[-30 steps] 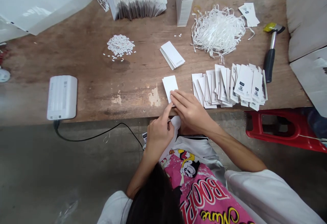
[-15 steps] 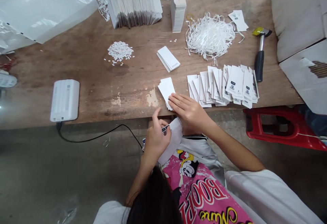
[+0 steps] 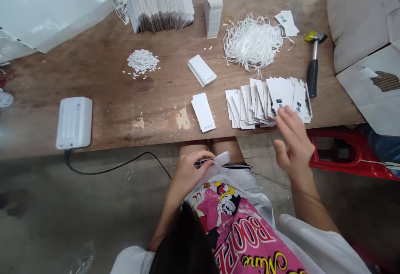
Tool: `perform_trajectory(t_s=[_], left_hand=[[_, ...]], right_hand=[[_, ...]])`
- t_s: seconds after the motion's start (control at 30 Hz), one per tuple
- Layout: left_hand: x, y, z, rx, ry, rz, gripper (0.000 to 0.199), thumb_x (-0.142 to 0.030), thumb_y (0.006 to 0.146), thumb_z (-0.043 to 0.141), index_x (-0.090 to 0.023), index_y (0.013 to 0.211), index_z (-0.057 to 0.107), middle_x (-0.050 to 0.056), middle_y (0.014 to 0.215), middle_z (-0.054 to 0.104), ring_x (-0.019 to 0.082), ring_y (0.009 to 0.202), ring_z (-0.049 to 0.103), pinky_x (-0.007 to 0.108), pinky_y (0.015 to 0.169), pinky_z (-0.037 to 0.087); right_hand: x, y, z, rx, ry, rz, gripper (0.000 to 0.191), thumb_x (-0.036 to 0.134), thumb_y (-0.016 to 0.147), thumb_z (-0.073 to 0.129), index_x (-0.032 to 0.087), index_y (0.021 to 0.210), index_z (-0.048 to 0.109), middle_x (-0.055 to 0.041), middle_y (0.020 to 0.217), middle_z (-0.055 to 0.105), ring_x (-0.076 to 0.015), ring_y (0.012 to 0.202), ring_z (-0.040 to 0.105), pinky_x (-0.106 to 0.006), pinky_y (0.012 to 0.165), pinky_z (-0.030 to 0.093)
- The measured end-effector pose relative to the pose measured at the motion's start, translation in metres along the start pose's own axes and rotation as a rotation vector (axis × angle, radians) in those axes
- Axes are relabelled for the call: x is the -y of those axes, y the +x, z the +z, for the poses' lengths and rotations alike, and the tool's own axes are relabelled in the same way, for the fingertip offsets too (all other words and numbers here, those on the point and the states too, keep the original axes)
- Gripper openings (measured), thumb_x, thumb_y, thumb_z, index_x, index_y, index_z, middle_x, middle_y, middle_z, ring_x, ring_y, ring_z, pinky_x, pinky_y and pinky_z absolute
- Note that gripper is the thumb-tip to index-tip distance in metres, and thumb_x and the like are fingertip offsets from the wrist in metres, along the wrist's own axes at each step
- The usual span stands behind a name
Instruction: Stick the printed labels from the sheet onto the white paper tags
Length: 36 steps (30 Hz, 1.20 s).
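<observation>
My left hand point(image 3: 192, 170) is over my lap, fingers pinched around a pale paper strip point(image 3: 222, 158) with dark printed patches. The strip's free end sticks out to the right; its other part is hidden by the hand. My right hand point(image 3: 293, 140) is open, fingers spread, at the front edge of an overlapping row of white tags point(image 3: 246, 107). Its fingertips overlap the tags in view; I cannot tell whether they touch. Between the hands, a small stack of white tags point(image 3: 203, 113) lies near the table edge, with another small stack of tags point(image 3: 202, 70) behind it.
On the wooden table point(image 3: 112, 78) are a heap of white strings point(image 3: 254, 43), a pile of tiny white pieces point(image 3: 143, 61), a hammer point(image 3: 312, 66), a white power bank point(image 3: 74, 122) with a cable, and upright stacked tags point(image 3: 161, 7). A red stool point(image 3: 339, 143) stands right.
My right hand has left the near tag stack and moved right to the tag row, its fingers spreading. My left hand has lowered slightly and tilted the strip to the right.
</observation>
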State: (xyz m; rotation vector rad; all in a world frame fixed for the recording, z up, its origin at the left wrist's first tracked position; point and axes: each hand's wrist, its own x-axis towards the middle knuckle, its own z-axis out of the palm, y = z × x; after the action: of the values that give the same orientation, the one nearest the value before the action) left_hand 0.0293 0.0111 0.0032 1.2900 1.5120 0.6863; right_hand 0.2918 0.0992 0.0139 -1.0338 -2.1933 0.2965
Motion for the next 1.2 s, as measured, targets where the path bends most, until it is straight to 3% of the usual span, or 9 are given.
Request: perform_trajectory(t_s=[0.1,0.2,0.37,0.53,0.6,0.67,0.8,1.0,1.2], left_hand=[[-0.006,0.002,0.002,0.081,-0.074,0.068,0.010,-0.019,0.082,0.064,-0.020,0.086,0.073,0.002,0.089,0.074,0.016,0.085,0.067,0.026,0.078,0.050],[-0.008,0.000,0.002,0.116,-0.180,0.021,0.011,-0.020,0.079,0.068,-0.018,0.090,0.072,0.004,0.091,0.073,0.017,0.086,0.067,0.027,0.080,0.051],[-0.007,-0.007,-0.002,0.185,-0.406,-0.095,0.031,-0.022,0.074,0.074,-0.019,0.102,0.062,0.002,0.088,0.072,0.015,0.085,0.067,0.027,0.080,0.053],[-0.008,-0.008,-0.002,0.213,-0.513,-0.164,0.032,-0.020,0.070,0.077,-0.017,0.096,0.058,0.002,0.079,0.071,0.016,0.076,0.069,0.028,0.072,0.053],[-0.006,-0.007,-0.002,0.220,-0.545,-0.173,0.035,-0.020,0.069,0.077,-0.017,0.098,0.057,0.001,0.078,0.070,0.015,0.076,0.068,0.026,0.071,0.053],[-0.003,-0.006,-0.001,0.230,-0.606,-0.169,0.042,-0.020,0.069,0.078,-0.019,0.104,0.053,0.000,0.081,0.068,0.013,0.074,0.067,0.023,0.069,0.051],[0.001,-0.002,-0.001,0.254,-0.757,-0.183,0.059,-0.020,0.064,0.082,-0.021,0.110,0.045,-0.003,0.084,0.062,0.008,0.065,0.064,0.018,0.059,0.049],[0.003,0.001,0.002,0.317,-0.842,-0.216,0.069,-0.020,0.058,0.086,-0.023,0.110,0.041,-0.007,0.081,0.056,0.006,0.059,0.063,0.017,0.056,0.049],[0.017,0.004,0.012,0.420,-0.937,-0.227,0.074,-0.024,0.055,0.088,-0.024,0.112,0.041,-0.005,0.081,0.056,0.005,0.059,0.058,0.016,0.054,0.045]], right_hand=[[0.044,-0.002,0.018,0.228,0.309,0.028,0.056,0.020,0.086,0.060,0.022,0.140,0.045,-0.0126,0.132,0.059,-0.0291,0.126,0.052,-0.050,0.101,0.048],[0.071,-0.001,0.039,0.373,0.589,0.225,0.038,0.018,0.087,0.060,0.023,0.125,0.059,-0.0087,0.107,0.071,-0.0207,0.097,0.068,-0.036,0.082,0.057],[0.066,-0.008,0.059,0.355,0.975,0.664,0.017,0.026,0.076,0.074,0.022,0.093,0.071,-0.0021,0.076,0.072,-0.0156,0.072,0.068,-0.027,0.068,0.055],[0.061,-0.015,0.066,0.423,1.146,0.807,0.019,0.036,0.071,0.078,0.020,0.079,0.071,-0.0026,0.072,0.070,-0.0145,0.064,0.064,-0.025,0.059,0.052],[0.063,-0.015,0.065,0.412,1.072,0.701,0.013,0.033,0.077,0.074,0.021,0.081,0.073,-0.0041,0.076,0.070,-0.0165,0.071,0.065,-0.029,0.066,0.053],[0.065,-0.012,0.063,0.363,0.956,0.484,0.009,0.026,0.083,0.067,0.024,0.088,0.075,-0.0055,0.084,0.071,-0.0191,0.083,0.064,-0.035,0.076,0.052],[0.062,-0.006,0.056,0.318,0.842,0.113,0.026,0.017,0.089,0.057,0.030,0.107,0.071,-0.0068,0.096,0.066,-0.0208,0.096,0.058,-0.042,0.084,0.049],[0.055,0.003,0.051,0.402,0.812,-0.105,0.022,0.021,0.090,0.058,0.027,0.108,0.070,-0.0064,0.091,0.063,-0.0187,0.090,0.058,-0.039,0.079,0.049],[0.055,0.014,0.044,0.448,0.823,-0.187,0.013,0.019,0.090,0.057,0.022,0.087,0.070,-0.0062,0.091,0.066,-0.0181,0.092,0.061,-0.039,0.082,0.048]])
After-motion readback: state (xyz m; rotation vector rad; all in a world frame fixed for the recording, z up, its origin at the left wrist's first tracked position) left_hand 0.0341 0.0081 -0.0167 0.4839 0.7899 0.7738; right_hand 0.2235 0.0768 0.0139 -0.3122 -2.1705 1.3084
